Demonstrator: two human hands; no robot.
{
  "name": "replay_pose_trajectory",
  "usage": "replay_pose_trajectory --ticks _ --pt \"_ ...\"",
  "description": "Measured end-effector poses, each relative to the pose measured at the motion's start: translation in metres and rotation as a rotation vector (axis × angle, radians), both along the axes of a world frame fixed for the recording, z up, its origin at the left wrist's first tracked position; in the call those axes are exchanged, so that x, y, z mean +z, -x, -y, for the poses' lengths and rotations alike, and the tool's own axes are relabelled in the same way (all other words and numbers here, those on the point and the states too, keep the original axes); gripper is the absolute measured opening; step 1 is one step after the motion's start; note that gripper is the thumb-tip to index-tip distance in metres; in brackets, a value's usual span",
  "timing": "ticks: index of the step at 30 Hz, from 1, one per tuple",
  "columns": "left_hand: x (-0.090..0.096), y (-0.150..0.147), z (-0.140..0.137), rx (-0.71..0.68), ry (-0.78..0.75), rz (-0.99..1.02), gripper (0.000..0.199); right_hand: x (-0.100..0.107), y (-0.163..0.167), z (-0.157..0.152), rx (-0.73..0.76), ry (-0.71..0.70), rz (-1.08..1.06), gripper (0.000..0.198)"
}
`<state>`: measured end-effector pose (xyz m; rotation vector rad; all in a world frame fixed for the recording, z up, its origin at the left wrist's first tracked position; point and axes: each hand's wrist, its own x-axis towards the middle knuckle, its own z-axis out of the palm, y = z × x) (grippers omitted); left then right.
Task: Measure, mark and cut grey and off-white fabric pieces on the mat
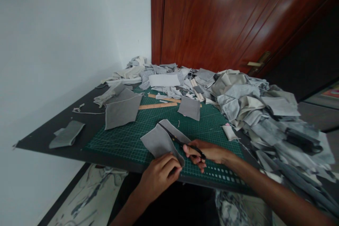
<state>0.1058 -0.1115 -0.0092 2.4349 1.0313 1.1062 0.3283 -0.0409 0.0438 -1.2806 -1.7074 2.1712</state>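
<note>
My right hand is closed around the handles of a pair of black scissors, whose blades point away to the upper left. The blades lie along a piece of grey fabric, with a narrower strip of grey cloth on their right side. At the near end of the fabric, my left hand pinches its edge close to the table's front. Both pieces rest over a green cutting mat. Whether the strip is fully separate from the larger piece, I cannot tell.
Grey fabric pieces lie on the mat's left, another square farther back. Wooden rulers lie behind. A big heap of cloth scraps fills the right and back. A folded grey piece sits at the left, a small cream bundle at right.
</note>
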Motion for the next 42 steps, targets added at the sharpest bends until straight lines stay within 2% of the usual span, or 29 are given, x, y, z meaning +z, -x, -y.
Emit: replay_pose_trajectory --ticks 7,20,26,29,32,35,38,40,42 --pt "-0.002 -0.001 0.0 0.022 0.017 0.087 0.016 0.003 0.0 -0.002 0.025 -0.034 0.024 0.069" --pt "-0.004 -0.001 -0.002 0.017 0.102 0.114 0.013 0.001 -0.005 -0.008 0.023 -0.013 0.056 0.063" --pt "0.001 0.001 -0.007 0.196 0.094 0.006 0.013 -0.003 -0.028 -0.012 -0.014 0.0 -0.071 0.065" --pt "0.001 0.017 -0.018 0.319 0.052 -0.058 0.017 -0.005 -0.041 -0.012 -0.134 -0.023 -0.241 0.072" --pt "0.005 0.042 -0.04 0.441 0.049 -0.186 0.019 -0.004 -0.047 -0.017 -0.325 -0.047 -0.456 0.074" --pt "0.022 0.064 -0.067 0.524 0.129 -0.377 0.021 -0.004 -0.049 -0.037 -0.533 -0.18 -0.532 0.06" --pt "0.051 0.068 -0.09 0.562 0.224 -0.53 0.028 -0.01 -0.052 -0.069 -0.639 -0.444 -0.445 0.052" --pt "0.067 0.059 -0.103 0.583 0.164 -0.609 0.034 -0.017 -0.054 -0.089 -0.678 -0.626 -0.32 0.051" --pt "0.074 0.044 -0.114 0.515 0.075 -0.688 0.038 -0.024 -0.055 -0.103 -0.707 -0.777 -0.19 0.048"
